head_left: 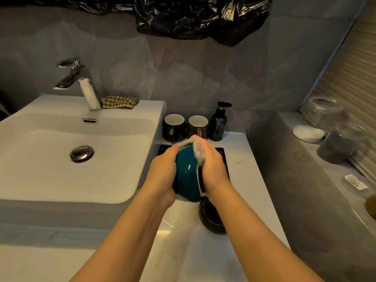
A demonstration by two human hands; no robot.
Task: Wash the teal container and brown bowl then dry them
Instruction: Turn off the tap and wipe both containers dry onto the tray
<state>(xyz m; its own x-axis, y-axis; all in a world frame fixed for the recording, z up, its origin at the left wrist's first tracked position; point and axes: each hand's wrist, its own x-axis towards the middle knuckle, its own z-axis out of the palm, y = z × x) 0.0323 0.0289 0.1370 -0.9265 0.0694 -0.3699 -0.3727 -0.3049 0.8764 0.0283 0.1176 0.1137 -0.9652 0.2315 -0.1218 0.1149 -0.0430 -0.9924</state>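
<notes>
The teal container [186, 176] is held tilted on its side above the counter, to the right of the sink. My left hand [162, 171] grips its left wall. My right hand [211, 165] holds a pale cloth [196, 149] draped over the container's top and right edge. The brown bowl [211, 218] stands upright on the counter just below my right wrist, partly hidden by my forearm.
A white sink [61, 159] with a chrome tap [81, 82] is at the left, a checked cloth [120, 102] behind it. A black tray [222, 153] lies under my hands. Two mugs [175, 127] and a soap dispenser [218, 123] stand at the wall. Jars [325, 112] sit on the right ledge.
</notes>
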